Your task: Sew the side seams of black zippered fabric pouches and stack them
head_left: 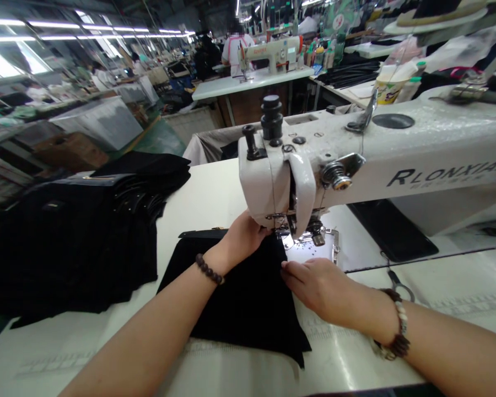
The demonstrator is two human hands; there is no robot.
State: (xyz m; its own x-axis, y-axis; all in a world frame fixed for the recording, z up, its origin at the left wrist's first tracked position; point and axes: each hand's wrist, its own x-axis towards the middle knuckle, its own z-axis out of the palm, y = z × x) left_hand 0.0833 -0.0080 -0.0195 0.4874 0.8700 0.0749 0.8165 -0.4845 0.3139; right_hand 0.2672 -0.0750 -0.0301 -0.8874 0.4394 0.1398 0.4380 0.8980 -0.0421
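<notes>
A black fabric piece lies on the white sewing table, its right edge running up to the needle area of the sewing machine. My left hand rests on the fabric's upper part beside the presser foot, and the machine head hides its fingertips. My right hand pinches the fabric's right edge between thumb and fingers, a little in front of the lit needle plate. A dark stiff strip shows along the fabric's far edge.
A tall stack of black fabric pieces covers the table's left side. A black phone-like slab lies under the machine arm, with a dark ring on a cord nearby. Behind stands another sewing machine with a person beyond it.
</notes>
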